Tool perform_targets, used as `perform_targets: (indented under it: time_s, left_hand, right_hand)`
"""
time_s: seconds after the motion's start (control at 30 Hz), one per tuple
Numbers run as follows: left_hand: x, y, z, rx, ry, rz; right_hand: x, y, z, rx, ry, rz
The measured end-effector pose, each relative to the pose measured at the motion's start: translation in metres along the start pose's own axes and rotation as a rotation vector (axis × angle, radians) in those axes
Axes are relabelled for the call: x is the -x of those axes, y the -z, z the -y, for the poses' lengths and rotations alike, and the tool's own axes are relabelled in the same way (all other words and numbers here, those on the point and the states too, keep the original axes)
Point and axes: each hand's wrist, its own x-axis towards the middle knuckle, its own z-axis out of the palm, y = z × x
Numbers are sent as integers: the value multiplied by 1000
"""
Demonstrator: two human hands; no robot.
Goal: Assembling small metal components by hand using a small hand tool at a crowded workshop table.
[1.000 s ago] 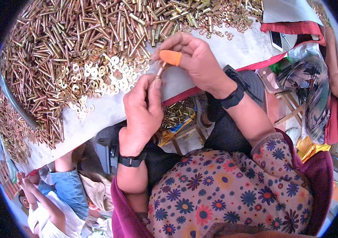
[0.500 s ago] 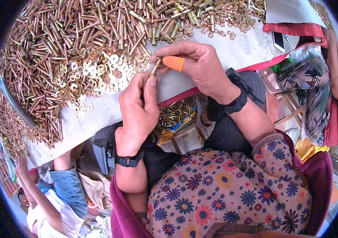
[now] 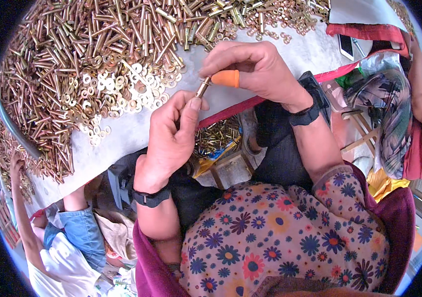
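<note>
A small brass-coloured anchor bolt stands tilted between my two hands, above the table's near edge. My left hand is closed, pinching its lower part between thumb and fingers. At the upper end, where a thin ring like a washer or nut shows, the fingers of my right hand are closed on it. An orange finger cot covers my right thumb. Close beyond my left hand lie loose flat washers. The bolt's lowest part is hidden in my left fingers.
Heaped metal bolts and sleeves cover the far and left table. Small nuts lie at the back. A phone is at the right. More metal parts sit below the edge. Co-workers sit left and right.
Both my hands have shifted a little to the right with the bolt. The bolt's upper end now shows more plainly. The left co-worker's arm has moved up along the table edge.
</note>
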Motion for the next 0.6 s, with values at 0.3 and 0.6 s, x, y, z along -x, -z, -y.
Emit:
perform_targets:
  time_s: [0.3, 0.6]
  left_hand:
    - [3, 5, -6, 184, 101, 129]
    - [-1, -5, 9, -126, -106, -68]
  right_hand:
    - [0, 4, 1, -2, 34, 43]
    - [0, -6, -13, -39, -58, -26]
